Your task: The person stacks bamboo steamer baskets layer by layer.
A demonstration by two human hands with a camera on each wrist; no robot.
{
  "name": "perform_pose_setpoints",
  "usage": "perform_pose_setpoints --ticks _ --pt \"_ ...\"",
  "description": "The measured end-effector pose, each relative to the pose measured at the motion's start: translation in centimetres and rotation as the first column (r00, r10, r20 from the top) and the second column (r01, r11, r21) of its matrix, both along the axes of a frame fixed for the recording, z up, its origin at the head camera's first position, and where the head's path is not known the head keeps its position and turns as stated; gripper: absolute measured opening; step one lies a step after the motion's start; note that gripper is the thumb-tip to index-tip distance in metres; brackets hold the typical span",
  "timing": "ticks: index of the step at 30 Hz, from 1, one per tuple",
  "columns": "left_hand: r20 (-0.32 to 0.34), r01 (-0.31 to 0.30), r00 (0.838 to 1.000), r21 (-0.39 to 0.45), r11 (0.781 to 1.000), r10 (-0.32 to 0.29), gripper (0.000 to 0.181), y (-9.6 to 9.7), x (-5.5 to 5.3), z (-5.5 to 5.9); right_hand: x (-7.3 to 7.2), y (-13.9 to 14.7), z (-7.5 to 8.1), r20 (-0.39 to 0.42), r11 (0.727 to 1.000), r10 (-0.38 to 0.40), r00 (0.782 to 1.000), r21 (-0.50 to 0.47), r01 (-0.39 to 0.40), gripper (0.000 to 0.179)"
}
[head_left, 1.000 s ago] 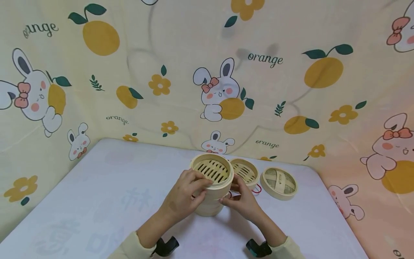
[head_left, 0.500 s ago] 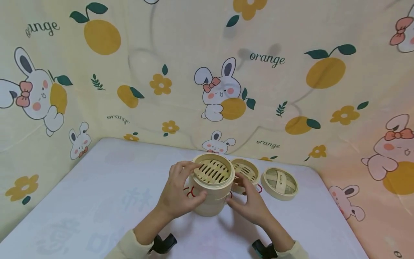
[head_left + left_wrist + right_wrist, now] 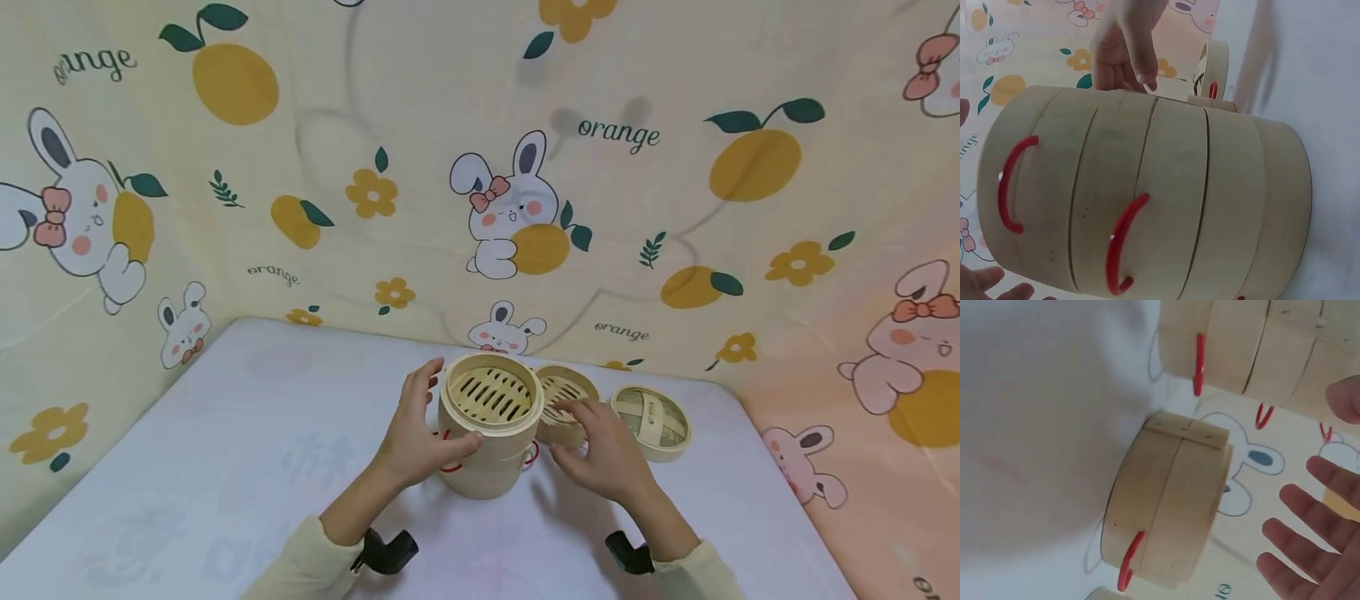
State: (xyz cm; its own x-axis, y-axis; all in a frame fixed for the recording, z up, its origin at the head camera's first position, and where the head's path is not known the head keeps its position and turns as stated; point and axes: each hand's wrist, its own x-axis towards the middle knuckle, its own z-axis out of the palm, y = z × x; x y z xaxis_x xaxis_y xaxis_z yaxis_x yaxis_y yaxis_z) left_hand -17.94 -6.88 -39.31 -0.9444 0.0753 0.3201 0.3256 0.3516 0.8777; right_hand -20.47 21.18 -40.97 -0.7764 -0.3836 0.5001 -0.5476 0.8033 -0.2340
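Observation:
A stack of bamboo steamer baskets (image 3: 483, 458) stands upright on the table, slatted floor showing at its open top. Red loop handles (image 3: 1121, 244) stick out from its sides. My left hand (image 3: 412, 437) is spread along the left side of the stack, thumb in front of the wall and fingers raised beside the rim. Just right of the stack sits a single bamboo steamer basket (image 3: 562, 390). My right hand (image 3: 607, 450) is in front of it, overlapping it in the head view. In the right wrist view the right fingers (image 3: 1316, 550) are spread apart and hold nothing.
A round woven bamboo lid (image 3: 652, 421) lies at the right behind my right hand. The white table (image 3: 300, 400) meets a printed cloth backdrop (image 3: 630, 200) with rabbits and oranges close behind the baskets.
My left fingers have come off the stack's rim and opened out to the left. My right hand has left the stack's right side and moved right toward the single basket. The stack stays put.

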Motion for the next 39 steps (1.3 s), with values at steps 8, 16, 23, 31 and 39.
perform_pose_setpoints --ticks 8,16,23,31,39 --pt "0.038 0.012 0.999 0.017 1.000 -0.012 0.109 0.2 -0.7 -0.4 -1.9 0.1 -0.4 0.065 1.000 0.009 0.998 0.005 -0.009 0.043" --pt "0.034 0.034 0.999 0.045 0.998 -0.036 0.109 0.4 -1.0 -0.7 -3.2 0.1 -1.1 0.096 0.998 0.012 0.995 0.058 -0.018 0.037" --pt "0.088 0.024 0.996 0.050 0.998 -0.028 0.114 0.6 -1.0 -0.9 -4.4 0.4 -1.8 0.092 0.994 0.020 0.996 0.102 -0.029 0.037" --pt "0.123 0.023 0.992 0.055 0.998 -0.030 0.114 0.8 -1.2 -1.2 -5.0 0.5 -2.2 0.152 0.993 -0.016 0.988 0.119 -0.002 0.032" --pt "0.090 -0.008 0.996 0.043 0.999 0.004 0.112 0.8 -1.3 -1.5 -5.2 0.4 -2.5 0.165 0.993 -0.047 0.985 0.119 0.028 0.029"
